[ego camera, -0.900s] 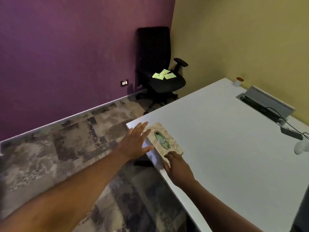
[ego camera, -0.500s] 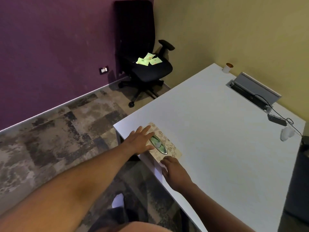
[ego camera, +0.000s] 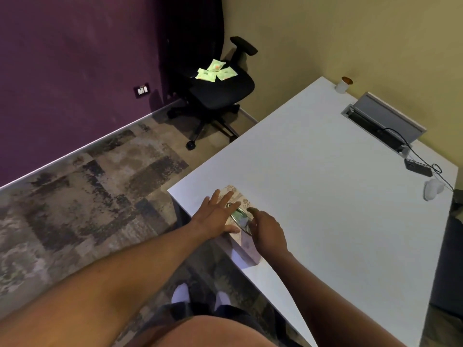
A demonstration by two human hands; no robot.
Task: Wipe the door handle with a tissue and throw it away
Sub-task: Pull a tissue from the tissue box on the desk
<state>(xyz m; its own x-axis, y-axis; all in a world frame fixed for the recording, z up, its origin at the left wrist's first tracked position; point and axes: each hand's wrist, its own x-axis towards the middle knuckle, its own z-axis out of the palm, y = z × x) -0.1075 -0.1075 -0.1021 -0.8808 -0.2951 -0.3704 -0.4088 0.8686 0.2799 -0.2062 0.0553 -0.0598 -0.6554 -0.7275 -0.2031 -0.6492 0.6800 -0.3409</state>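
**Both hands forward, left flat, right curled**

The left arm runs bare from the lower left corner up toward the middle, elbow low, forearm straight. The left hand (ego camera: 217,216) lies palm down with its fingers (ego camera: 226,197) spread and stretched forward, the thumb angled out toward the right hand. The right arm enters from the bottom edge, forearm bare, rising up and to the left. The right hand (ego camera: 268,231) shows its back to the camera, knuckles raised and fingers curled down and inward, their tips hidden. The two hands sit just beside each other, thumb sides facing.
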